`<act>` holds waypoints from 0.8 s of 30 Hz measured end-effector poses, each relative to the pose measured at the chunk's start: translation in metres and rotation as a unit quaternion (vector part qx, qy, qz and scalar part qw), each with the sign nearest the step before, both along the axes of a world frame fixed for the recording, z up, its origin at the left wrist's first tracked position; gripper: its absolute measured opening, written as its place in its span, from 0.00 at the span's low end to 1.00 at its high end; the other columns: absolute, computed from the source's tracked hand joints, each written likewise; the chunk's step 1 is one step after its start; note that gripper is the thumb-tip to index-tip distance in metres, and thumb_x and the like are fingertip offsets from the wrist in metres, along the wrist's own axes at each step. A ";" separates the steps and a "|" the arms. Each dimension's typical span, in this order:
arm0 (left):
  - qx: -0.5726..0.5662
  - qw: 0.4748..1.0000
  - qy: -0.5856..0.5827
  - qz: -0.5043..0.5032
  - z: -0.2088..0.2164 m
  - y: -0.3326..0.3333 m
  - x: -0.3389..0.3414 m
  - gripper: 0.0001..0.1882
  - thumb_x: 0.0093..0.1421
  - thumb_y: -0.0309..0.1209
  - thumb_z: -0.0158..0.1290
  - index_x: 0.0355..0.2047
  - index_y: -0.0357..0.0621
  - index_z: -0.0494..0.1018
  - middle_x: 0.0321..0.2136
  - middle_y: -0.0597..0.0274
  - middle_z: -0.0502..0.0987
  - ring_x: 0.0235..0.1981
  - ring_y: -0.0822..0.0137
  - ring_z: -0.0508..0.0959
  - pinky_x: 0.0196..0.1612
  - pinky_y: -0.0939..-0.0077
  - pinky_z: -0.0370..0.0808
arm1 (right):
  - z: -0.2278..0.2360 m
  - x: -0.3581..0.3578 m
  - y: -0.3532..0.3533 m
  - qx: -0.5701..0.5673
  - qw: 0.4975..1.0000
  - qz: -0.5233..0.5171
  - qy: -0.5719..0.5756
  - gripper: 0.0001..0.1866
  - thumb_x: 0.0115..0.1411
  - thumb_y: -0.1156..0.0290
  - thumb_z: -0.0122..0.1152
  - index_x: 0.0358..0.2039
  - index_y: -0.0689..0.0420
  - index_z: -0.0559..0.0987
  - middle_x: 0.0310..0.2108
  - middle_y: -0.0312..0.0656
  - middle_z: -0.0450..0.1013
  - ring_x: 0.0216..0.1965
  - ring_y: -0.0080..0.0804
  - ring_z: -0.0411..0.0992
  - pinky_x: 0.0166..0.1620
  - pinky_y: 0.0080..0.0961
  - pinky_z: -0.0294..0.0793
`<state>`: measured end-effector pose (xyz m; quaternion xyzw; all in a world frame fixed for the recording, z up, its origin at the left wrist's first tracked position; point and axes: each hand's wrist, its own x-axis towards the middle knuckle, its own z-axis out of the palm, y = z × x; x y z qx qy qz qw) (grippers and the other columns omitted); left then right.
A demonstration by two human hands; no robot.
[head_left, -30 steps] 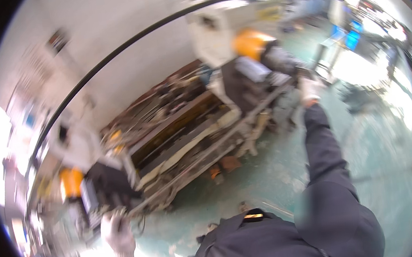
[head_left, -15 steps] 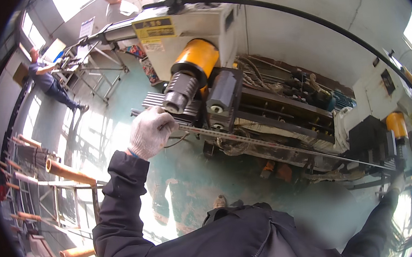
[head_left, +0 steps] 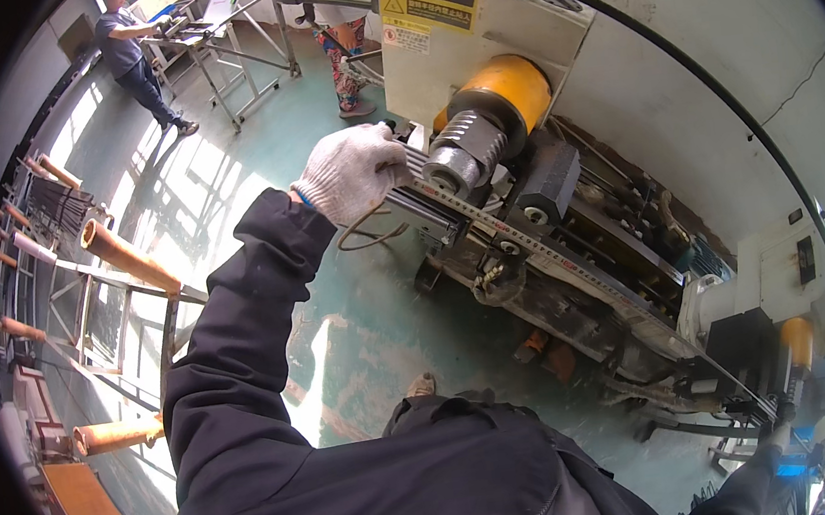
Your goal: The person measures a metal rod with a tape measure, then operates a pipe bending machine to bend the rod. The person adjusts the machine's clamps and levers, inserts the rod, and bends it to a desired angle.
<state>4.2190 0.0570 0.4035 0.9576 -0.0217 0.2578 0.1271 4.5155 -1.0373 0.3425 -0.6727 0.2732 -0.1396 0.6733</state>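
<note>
My left hand (head_left: 352,175), in a white knit glove, is closed with its fingers pinched on the end of a tape measure (head_left: 545,256). It is beside the ridged dark metal spindle (head_left: 467,151) that sticks out of a yellow cylinder (head_left: 508,97). The tape's marked blade runs taut along the front of the long machine toward the far right. There my right hand (head_left: 775,439) is at the tape's other end, near the second machine head (head_left: 739,299). Its fingers are too small and dim to make out.
A dark faceted block (head_left: 550,183) sits beside the spindle. A cable (head_left: 370,234) loops below my left hand. Racks with orange-brown tubes (head_left: 126,255) stand at left. One person (head_left: 136,70) works at a metal stand; another, in patterned trousers (head_left: 343,74), is behind the machine.
My view has turned, so the machine appears further right and more tilted. My left hand stays at the spindle with the tape. The patterned trousers show more fully now.
</note>
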 end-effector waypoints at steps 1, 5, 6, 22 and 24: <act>0.005 1.000 0.001 0.005 -0.001 0.001 0.001 0.07 0.63 0.35 0.72 0.40 0.50 0.89 0.36 0.58 0.84 0.43 0.47 0.85 0.46 0.53 0.83 | -0.001 0.003 -0.003 0.015 1.000 0.022 -0.004 0.28 0.80 0.40 0.60 0.70 0.43 0.84 0.64 0.27 0.82 0.56 0.23 0.77 0.54 0.23 0.71; -0.007 1.000 -0.001 0.015 -0.004 0.001 0.003 0.06 0.64 0.35 0.71 0.38 0.50 0.89 0.35 0.57 0.82 0.41 0.47 0.85 0.45 0.52 0.83 | -0.003 0.010 -0.016 -0.080 0.991 0.109 0.019 0.29 0.82 0.45 0.56 0.75 0.44 0.80 0.72 0.27 0.78 0.68 0.23 0.70 0.66 0.27 0.61; -0.007 1.000 -0.002 0.016 -0.005 0.001 0.003 0.06 0.64 0.35 0.71 0.38 0.50 0.89 0.35 0.57 0.83 0.41 0.47 0.85 0.45 0.52 0.83 | -0.004 0.011 -0.016 -0.103 0.989 0.108 0.025 0.30 0.82 0.47 0.55 0.77 0.45 0.78 0.74 0.28 0.76 0.72 0.24 0.67 0.70 0.29 0.58; -0.097 0.992 0.058 -0.052 -0.044 -0.050 -0.041 0.05 0.58 0.35 0.73 0.29 0.53 0.87 0.30 0.60 0.83 0.35 0.52 0.87 0.40 0.55 0.85 | -0.033 -0.007 -0.084 -0.249 0.957 0.132 0.064 0.23 0.81 0.60 0.61 0.71 0.53 0.81 0.63 0.44 0.81 0.65 0.38 0.78 0.69 0.36 0.75; -0.079 0.992 0.094 -0.021 -0.075 -0.079 -0.064 0.07 0.60 0.39 0.73 0.29 0.54 0.87 0.30 0.61 0.81 0.36 0.51 0.87 0.40 0.54 0.85 | -0.067 -0.027 -0.057 -0.169 0.979 0.098 0.061 0.23 0.82 0.58 0.60 0.71 0.52 0.82 0.52 0.45 0.83 0.54 0.41 0.81 0.61 0.41 0.80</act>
